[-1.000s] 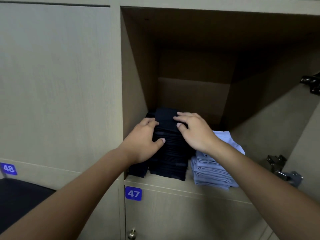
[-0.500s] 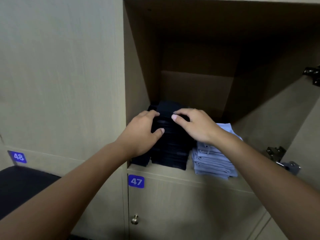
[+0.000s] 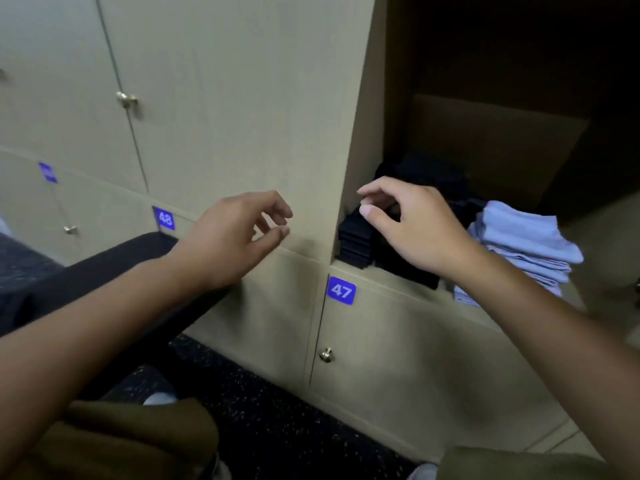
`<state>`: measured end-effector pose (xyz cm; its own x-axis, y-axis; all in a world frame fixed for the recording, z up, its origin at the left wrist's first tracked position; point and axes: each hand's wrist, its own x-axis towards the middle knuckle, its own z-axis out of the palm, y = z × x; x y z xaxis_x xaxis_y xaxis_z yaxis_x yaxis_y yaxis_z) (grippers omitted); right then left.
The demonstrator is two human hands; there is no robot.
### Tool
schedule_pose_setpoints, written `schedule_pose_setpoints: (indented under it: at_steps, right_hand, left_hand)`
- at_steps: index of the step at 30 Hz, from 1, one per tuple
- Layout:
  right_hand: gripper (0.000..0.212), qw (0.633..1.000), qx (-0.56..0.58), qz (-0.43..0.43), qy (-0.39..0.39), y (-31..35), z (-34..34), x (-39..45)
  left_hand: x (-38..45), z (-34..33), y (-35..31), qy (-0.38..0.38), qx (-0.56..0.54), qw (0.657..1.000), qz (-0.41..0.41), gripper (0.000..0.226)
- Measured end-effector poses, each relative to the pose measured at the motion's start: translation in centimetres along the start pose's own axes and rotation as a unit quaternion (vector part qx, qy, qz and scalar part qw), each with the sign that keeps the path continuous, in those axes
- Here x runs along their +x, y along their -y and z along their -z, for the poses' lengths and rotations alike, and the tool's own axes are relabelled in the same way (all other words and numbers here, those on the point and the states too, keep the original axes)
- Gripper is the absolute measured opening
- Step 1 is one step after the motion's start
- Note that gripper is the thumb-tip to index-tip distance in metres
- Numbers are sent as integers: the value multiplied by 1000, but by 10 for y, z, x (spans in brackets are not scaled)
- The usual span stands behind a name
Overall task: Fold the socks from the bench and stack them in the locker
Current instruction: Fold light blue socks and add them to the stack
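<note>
Left hand [image 3: 232, 237] loose and empty outside the locker [image 3: 367, 133], right hand [image 3: 415, 230] empty too, fingers relaxed over the dark sock stack [image 3: 356, 242], pale blue stack [image 3: 526, 244] just beside

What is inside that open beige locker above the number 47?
Inside the open beige wooden locker stand a stack of folded dark navy socks and, beside it, a stack of folded light blue socks. The right hand covers part of the dark stack; the back is too dark to tell.
</note>
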<state>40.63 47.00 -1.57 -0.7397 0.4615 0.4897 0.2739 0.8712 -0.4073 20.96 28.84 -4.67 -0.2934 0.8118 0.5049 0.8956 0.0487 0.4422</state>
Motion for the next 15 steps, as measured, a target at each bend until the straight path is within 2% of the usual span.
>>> schedule_pose_setpoints:
  at_steps: [6,11,15]
  right_hand:
    - [29,994,38,35,96,56,-54,-4]
    - [34,978,20,83,189,87,-96,-5]
    - [34,969,18,92,230,100,-122,-3]
  left_hand:
    - [-41,51,58,13,14,993,119,11]
    - [-70,85,113,119,92,962,229,25]
    - [-94,101,149,177,88,933,302,30]
